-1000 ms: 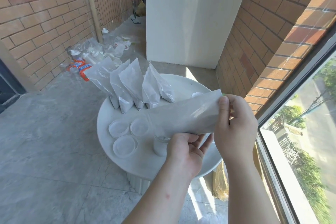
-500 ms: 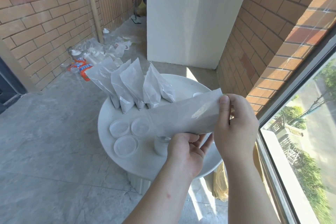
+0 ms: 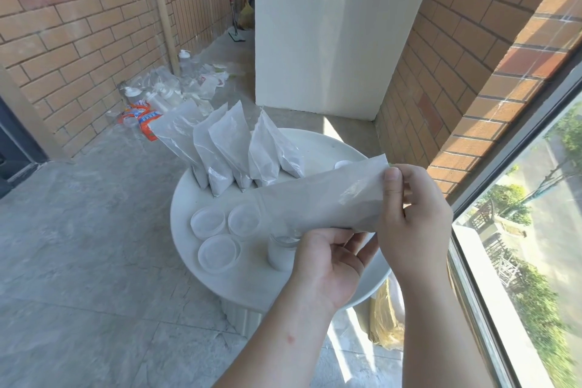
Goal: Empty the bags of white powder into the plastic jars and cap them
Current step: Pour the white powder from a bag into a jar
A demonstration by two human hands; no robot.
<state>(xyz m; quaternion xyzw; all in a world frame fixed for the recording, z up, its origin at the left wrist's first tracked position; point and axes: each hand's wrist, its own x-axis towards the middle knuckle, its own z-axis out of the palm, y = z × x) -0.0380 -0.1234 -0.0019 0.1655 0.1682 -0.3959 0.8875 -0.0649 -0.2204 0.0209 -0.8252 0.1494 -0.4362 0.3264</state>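
Observation:
I hold a long, dusty plastic bag (image 3: 318, 201) almost level over the round white table (image 3: 315, 148). My right hand (image 3: 412, 217) pinches its right end. My left hand (image 3: 330, 261) grips its lower edge from below. Under the bag, just left of my left hand, stands a small plastic jar (image 3: 282, 250) with white powder in it. Three round white lids (image 3: 217, 252) lie on the table to its left. Several bags of white powder (image 3: 226, 148) stand in a row at the table's far side.
Empty bottles and wrappers (image 3: 163, 94) litter the floor by the left brick wall. A yellowish bag (image 3: 385, 318) sits on the floor under the table's right rim. A window (image 3: 519, 230) runs along the right. A white pillar (image 3: 330, 28) stands behind the table.

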